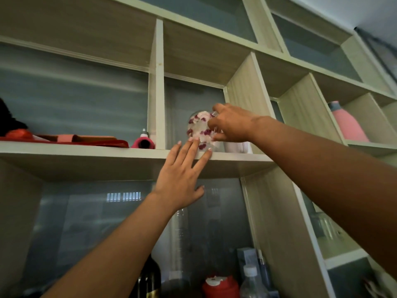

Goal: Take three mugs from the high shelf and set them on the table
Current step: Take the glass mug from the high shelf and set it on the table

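A clear glass mug [198, 129] with purple and white flower prints is on the high shelf [107, 155], in the middle compartment. My right hand [233, 123] is closed on its right side, at the handle. My left hand [182, 177] reaches up from below with fingers spread, its fingertips touching the mug's lower part at the shelf's front edge. A white mug [237, 147] stands just right of the flowered one, mostly hidden behind my right hand. The table is out of view.
A pink roll [143, 143] and red flat items [64, 139] lie in the left compartment. A pink bottle [347, 123] stands in a compartment at the right. Bottles and a red-lidded container [221, 287] fill the shelf below. Upright dividers [156, 87] flank the mug.
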Demonstrator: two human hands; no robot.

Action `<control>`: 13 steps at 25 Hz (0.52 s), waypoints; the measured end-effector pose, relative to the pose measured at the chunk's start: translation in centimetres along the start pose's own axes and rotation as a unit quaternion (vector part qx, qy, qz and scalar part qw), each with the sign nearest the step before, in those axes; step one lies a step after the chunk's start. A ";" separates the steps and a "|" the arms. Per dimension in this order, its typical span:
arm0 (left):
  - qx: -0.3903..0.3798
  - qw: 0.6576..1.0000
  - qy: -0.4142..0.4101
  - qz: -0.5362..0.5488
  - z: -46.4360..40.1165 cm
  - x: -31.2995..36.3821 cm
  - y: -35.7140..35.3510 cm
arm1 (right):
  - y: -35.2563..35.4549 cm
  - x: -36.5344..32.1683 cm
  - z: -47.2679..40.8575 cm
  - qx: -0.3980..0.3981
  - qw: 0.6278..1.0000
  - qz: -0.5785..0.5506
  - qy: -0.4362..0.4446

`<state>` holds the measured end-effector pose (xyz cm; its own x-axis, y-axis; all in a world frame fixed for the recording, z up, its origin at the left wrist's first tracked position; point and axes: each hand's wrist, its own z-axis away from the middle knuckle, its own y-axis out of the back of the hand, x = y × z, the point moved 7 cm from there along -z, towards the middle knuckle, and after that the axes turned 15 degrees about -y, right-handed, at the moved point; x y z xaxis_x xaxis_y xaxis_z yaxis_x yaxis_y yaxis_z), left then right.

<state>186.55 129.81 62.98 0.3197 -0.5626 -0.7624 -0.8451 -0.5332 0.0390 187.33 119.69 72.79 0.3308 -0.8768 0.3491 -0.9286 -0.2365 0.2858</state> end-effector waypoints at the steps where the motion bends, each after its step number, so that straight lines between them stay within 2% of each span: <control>1: 0.007 1.000 0.001 0.005 0.1 0.0 0.1 | 0.4 0.4 -0.1 0.003 1.000 -0.018 -0.014; 4: 0.060 0.994 0.032 0.090 -0.1 -0.5 1.4 | 1.8 1.8 -0.4 0.011 0.991 -0.114 -0.063; 6: 0.116 0.968 0.083 0.209 -0.6 -1.3 2.5 | 2.7 3.0 -0.3 0.004 0.968 -0.231 -0.095; 7: 0.147 0.941 0.120 0.280 -0.8 -1.9 3.0 | 3.0 3.7 -0.1 -0.003 0.949 -0.294 -0.110; 10: 0.232 0.824 0.220 0.467 -1.5 -3.5 3.4 | 3.3 5.7 0.8 -0.049 0.868 -0.469 -0.157; 13: 0.279 0.738 0.264 0.555 -2.5 -4.4 3.5 | 2.3 7.4 2.5 -0.137 0.770 -0.592 -0.197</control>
<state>183.24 128.80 68.06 -0.7042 -0.7034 -0.0967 -0.7097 0.7015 0.0652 187.25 111.63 73.79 0.7908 -0.1871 -0.5828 0.0722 -0.9169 0.3924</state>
